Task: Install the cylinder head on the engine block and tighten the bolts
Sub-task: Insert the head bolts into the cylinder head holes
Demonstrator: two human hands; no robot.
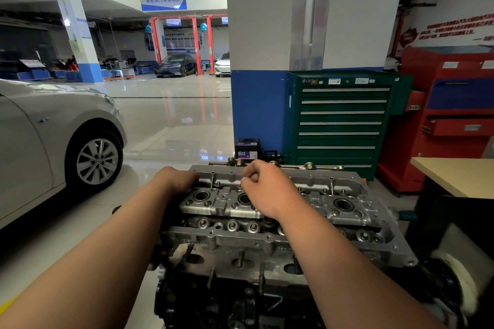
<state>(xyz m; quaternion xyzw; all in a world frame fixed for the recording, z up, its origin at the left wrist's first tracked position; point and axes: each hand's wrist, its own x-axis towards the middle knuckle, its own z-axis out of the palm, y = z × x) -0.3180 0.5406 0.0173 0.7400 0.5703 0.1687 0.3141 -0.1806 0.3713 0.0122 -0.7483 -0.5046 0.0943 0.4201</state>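
Cyl. head (pixel 334 211) sits on engine block (pixel 213 302). L hand (pixel 176 180) grips its left end, fingers curled over edge. R hand (pixel 267 189) is over top middle, fingers bunched; holding sth or not, cannot tell.

Cyl head (pixel 227 208) on block (pixel 213 307); car (pixel 32 136) left, cabinet (pixel 339 120) behind.

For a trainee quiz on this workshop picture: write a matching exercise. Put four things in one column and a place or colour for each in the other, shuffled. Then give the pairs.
1. left hand
2. right hand
3. tool cabinet
4. car

A. green, beside the pillar
B. silver, at the far left
C. over the middle of the cylinder head, fingers curled
D. on the cylinder head's left end

Pairs: 1-D, 2-C, 3-A, 4-B
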